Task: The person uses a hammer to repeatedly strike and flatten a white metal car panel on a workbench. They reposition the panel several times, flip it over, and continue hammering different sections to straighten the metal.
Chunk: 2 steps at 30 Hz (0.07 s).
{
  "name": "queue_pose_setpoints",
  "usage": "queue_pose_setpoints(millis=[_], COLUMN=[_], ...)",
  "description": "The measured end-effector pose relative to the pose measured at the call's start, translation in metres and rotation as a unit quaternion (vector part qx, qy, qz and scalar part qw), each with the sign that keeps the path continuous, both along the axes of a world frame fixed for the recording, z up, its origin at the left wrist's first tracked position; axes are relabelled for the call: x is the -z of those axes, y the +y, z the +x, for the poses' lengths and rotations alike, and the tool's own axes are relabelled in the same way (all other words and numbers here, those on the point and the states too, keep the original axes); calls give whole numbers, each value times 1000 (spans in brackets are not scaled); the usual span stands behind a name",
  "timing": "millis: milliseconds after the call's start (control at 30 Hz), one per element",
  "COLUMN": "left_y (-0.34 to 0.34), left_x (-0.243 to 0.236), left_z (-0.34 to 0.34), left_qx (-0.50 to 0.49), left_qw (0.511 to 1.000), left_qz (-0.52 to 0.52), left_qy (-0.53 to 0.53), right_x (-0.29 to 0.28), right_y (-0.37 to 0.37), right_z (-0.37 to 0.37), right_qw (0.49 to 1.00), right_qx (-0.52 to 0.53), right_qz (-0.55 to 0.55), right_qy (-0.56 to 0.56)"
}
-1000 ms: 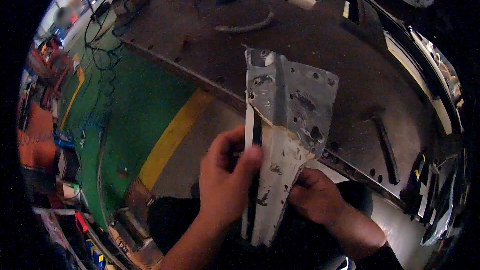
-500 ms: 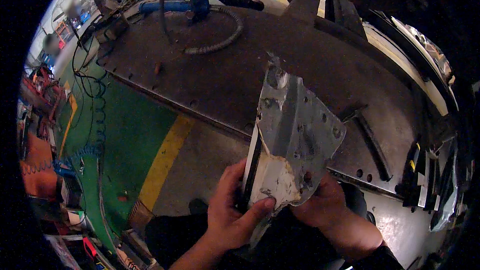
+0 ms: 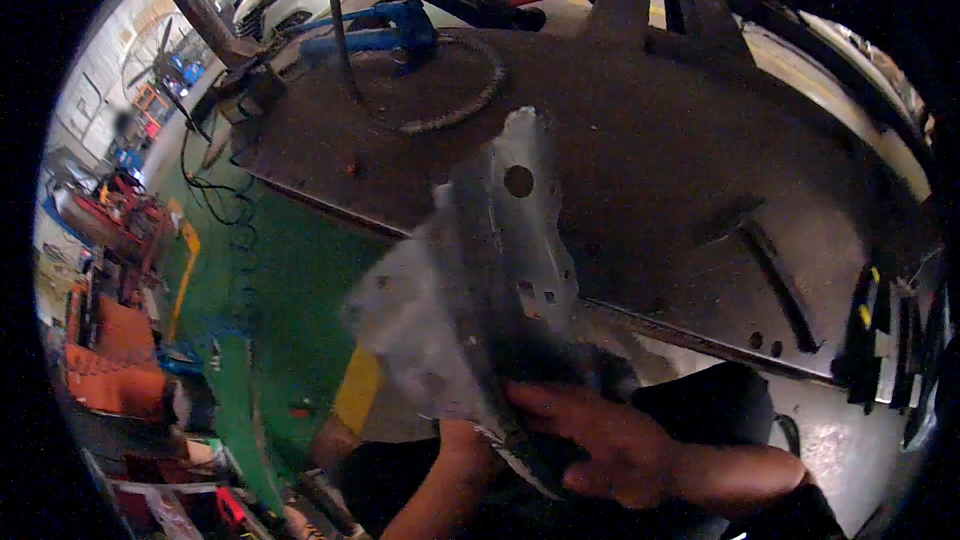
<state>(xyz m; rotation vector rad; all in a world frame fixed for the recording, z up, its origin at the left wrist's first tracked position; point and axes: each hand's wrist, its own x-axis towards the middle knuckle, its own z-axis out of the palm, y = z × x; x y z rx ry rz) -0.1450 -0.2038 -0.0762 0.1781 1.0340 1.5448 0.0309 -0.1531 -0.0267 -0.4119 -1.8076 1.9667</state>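
Workshop steel bench (image 3: 650, 170) behind; right hand (image 3: 600, 435) grasps motion-blurred perforated sheet-metal bracket (image 3: 500, 270) at its lower edge, left hand's grip hidden.

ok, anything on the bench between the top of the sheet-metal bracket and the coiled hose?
Nothing: in the head view, only bare brown bench top shows between the sheet-metal bracket and the coiled hose.

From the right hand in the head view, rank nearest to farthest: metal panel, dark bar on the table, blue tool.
1. Metal panel: gripped by the right hand.
2. Dark bar: on the table, upper right of the hand.
3. Blue tool: far edge, upper left.
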Motion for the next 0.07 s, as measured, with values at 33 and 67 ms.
queue_pose_setpoints(millis=[33, 67], left_y=[-9, -9], left_x=[22, 17], left_z=[-13, -20], left_qx=[13, 19], left_qw=[998, 998], left_qz=[60, 57], left_qy=[12, 27], right_x=[-3, -7], right_y=[-3, -5], right_z=[-5, -7], right_qw=[997, 986], right_qx=[-34, -54], right_qz=[75, 154], right_qy=[-11, -29])
